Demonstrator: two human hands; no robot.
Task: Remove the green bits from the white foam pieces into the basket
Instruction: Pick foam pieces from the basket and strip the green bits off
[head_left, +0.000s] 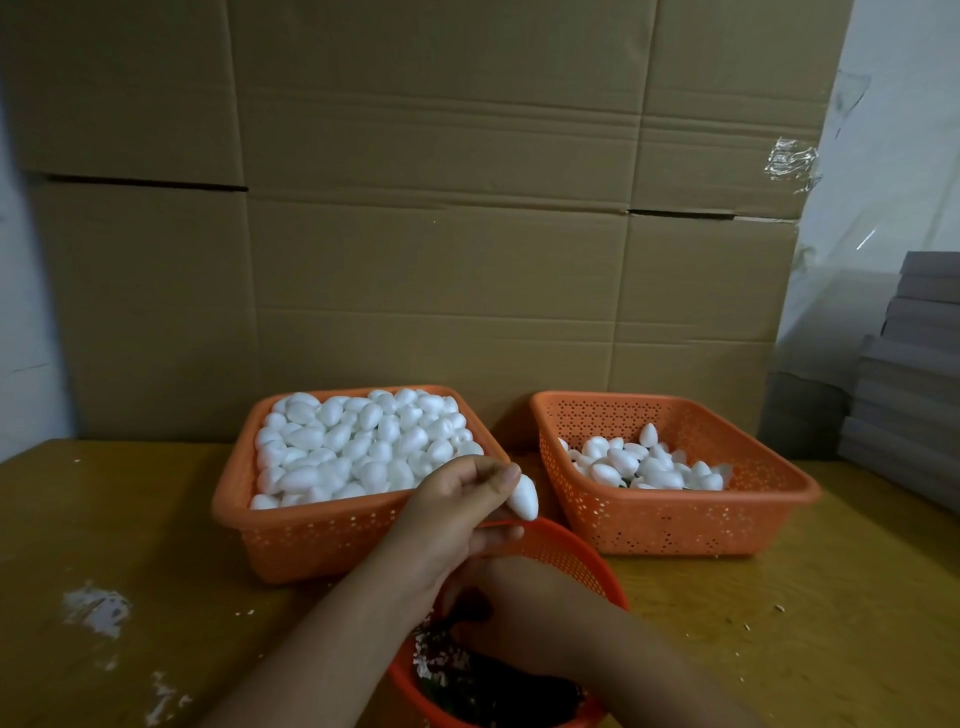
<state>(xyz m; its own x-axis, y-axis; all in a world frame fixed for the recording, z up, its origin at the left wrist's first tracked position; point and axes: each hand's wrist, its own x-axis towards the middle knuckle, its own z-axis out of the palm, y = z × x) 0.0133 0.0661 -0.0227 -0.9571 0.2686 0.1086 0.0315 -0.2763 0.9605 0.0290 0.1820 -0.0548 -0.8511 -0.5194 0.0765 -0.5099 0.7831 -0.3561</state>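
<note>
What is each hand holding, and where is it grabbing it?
The left hand pinches a white foam piece by its upper end. The right hand reaches into the round basket; its hold cannot be told.

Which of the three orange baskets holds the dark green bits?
The round basket nearest the person, under both hands; the two square baskets behind it hold mostly white foam pieces.

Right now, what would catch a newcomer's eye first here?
Two orange baskets at the back of the table: the left basket heaped with white foam pieces, the right basket holding only a few. In front, the left hand pinches one foam piece above a round orange basket of dark green bits.
</note>
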